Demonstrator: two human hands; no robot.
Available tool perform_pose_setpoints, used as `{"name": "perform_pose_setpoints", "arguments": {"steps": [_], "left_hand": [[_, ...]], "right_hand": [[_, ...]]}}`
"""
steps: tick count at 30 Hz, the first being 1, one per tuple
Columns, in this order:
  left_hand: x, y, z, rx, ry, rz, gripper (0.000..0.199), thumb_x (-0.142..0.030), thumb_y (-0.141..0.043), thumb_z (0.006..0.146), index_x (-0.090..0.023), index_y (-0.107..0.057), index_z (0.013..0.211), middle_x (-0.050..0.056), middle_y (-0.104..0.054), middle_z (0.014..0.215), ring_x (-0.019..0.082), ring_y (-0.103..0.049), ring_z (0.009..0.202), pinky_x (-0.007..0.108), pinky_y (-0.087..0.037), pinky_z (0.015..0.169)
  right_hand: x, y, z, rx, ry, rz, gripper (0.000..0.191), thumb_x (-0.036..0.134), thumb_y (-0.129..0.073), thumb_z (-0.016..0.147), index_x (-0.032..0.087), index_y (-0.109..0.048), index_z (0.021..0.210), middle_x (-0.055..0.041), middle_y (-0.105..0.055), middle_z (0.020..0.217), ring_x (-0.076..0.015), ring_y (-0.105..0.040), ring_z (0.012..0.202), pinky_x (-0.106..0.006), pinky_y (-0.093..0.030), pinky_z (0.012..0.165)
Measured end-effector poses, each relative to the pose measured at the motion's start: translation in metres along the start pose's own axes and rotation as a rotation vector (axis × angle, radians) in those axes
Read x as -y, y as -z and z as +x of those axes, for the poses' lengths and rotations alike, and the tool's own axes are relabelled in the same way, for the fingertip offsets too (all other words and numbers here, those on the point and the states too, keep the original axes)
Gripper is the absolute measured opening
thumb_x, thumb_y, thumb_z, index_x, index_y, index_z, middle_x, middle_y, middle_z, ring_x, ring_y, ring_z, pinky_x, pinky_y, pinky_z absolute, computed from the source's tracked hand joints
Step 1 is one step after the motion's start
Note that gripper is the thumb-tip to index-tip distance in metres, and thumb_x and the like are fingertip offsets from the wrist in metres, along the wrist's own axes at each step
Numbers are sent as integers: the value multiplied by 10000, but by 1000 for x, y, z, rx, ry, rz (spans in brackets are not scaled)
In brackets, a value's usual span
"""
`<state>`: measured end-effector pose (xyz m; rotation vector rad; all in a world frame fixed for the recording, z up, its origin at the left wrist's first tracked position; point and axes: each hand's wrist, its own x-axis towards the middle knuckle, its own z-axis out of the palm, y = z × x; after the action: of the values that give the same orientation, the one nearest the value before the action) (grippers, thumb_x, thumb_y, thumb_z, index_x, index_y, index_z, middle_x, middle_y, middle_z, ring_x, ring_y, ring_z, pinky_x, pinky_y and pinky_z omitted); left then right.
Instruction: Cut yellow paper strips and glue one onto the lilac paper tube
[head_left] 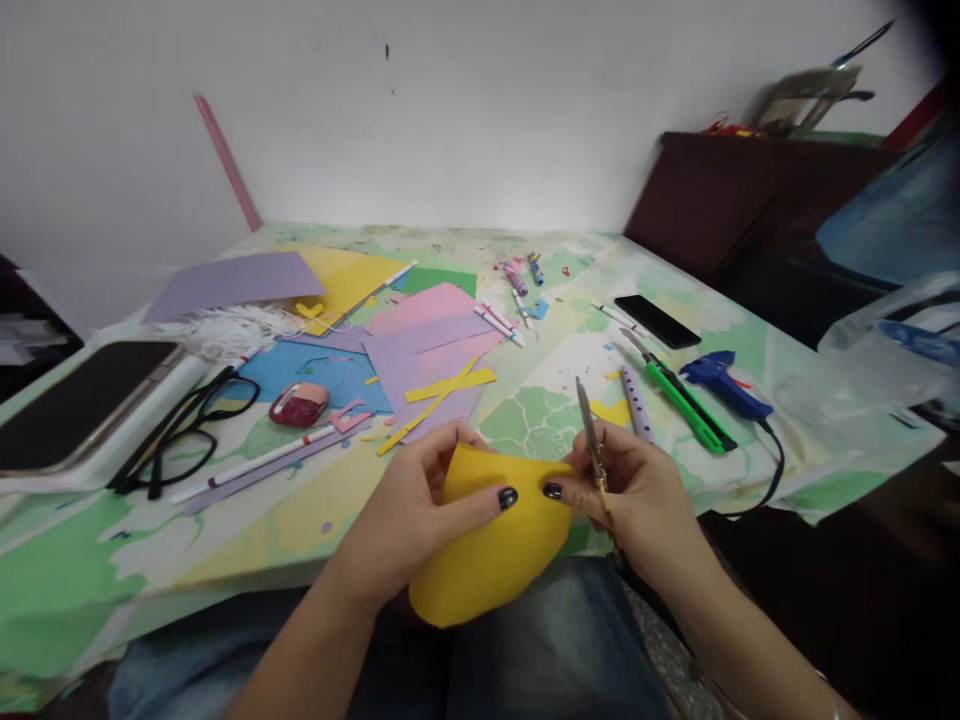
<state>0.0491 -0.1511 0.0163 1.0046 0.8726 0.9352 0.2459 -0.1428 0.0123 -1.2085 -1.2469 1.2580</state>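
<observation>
A curved piece of yellow paper (491, 545) hangs over my lap at the table's front edge, held from both sides. My left hand (431, 510) grips its left part, thumb on the near face and fingers behind. My right hand (626, 490) pinches the upper right corner between thumb and fingers. In that same hand sits a pair of scissors (590, 425), blades pointing up and away from the paper. Yellow scraps (611, 410) and a purple strip with dark dots (637, 405) lie just beyond my right hand.
Left on the patterned tablecloth (285, 540) are eyeglasses (184, 440), a tablet-like device (82, 400) and an earbud case (300, 403). Coloured paper sheets (420, 350) and markers spread across the middle. A green utility knife (686, 405), blue glue gun (727, 385) and black phone (658, 320) lie right.
</observation>
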Motion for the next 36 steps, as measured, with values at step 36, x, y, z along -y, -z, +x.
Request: {"name": "perform_pose_setpoints", "arguments": {"steps": [36], "left_hand": [[-4, 10, 5, -93, 147, -48, 276, -308, -816, 614, -163, -745, 838, 75, -748, 732, 219, -695, 591, 268, -549, 527]], "right_hand": [[3, 22, -4, 92, 854, -1125, 385, 547, -645, 794, 164, -654, 837, -8, -621, 609, -97, -497, 498, -235, -365, 494]]}}
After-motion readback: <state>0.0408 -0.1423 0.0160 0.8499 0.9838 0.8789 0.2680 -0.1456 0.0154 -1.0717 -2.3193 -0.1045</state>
